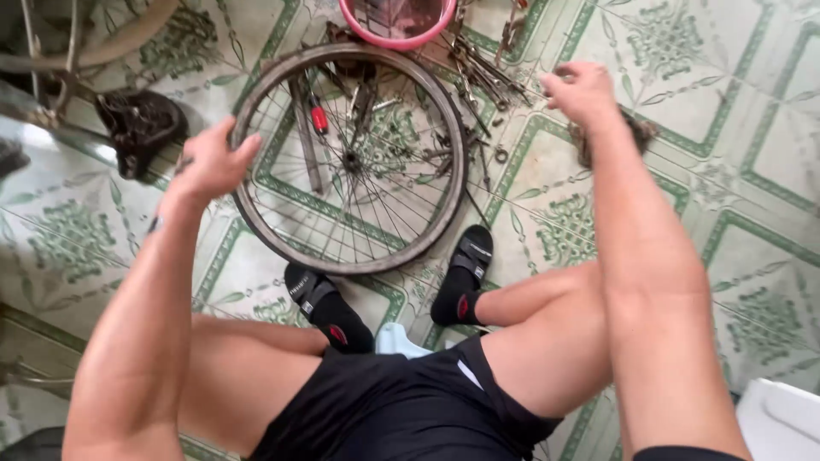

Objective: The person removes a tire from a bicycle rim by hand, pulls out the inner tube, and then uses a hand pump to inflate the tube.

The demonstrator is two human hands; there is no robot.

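Observation:
A spoked bicycle wheel [256,213] lies flat on the green-patterned tile floor in front of my feet. My left hand [209,160] rests on the wheel's left rim, fingers curled over it. My right hand [581,90] hovers to the right of the wheel, above a dark rag [639,130], fingers loosely bent and holding nothing that I can see. Several metal tools [478,72] lie scattered past the wheel's far right side. A red-handled screwdriver [318,115] shows through the spokes.
A pink basin [401,38] stands beyond the wheel at the top. A black bicycle saddle [141,124] and frame parts sit at the left. A white container [781,418] is at the lower right. My sandalled feet [465,269] touch the wheel's near edge.

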